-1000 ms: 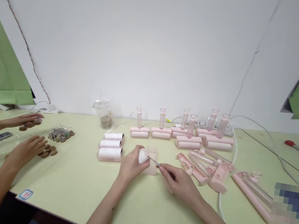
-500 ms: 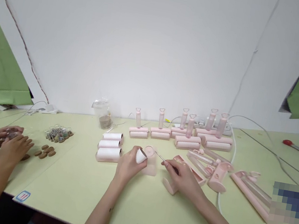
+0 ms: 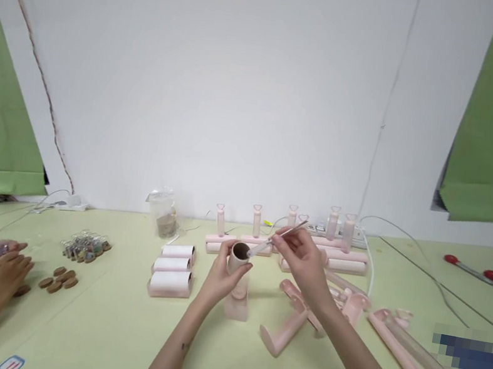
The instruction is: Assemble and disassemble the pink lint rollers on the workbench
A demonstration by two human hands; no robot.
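My left hand (image 3: 216,278) is wrapped round a white lint-roller refill (image 3: 238,266), holding it upright with its dark hollow end up. My right hand (image 3: 305,268) pinches a thin stick-like tool (image 3: 290,230). The tool's pale, wider tip is at the refill's rim; I cannot tell whether it touches. Beneath the refill, a pale pink piece with a round part (image 3: 236,307) stands on the table. To the left, several white refills (image 3: 170,284) rest on pink holders. A pink curved holder (image 3: 281,332) lies below my right hand.
Several pink lint rollers with heart-topped handles (image 3: 255,223) line the wall. Loose pink parts (image 3: 416,361) and red-handled tools (image 3: 470,270) lie right. At left, another person's hands (image 3: 1,275) work near brown discs (image 3: 59,280) and keyrings (image 3: 85,245). A clear bag (image 3: 167,221) stands behind.
My left hand has turned the refill so its open end faces up. My right hand has raised the tool from beside the pink piece to the refill's rim. The view has tilted upward.
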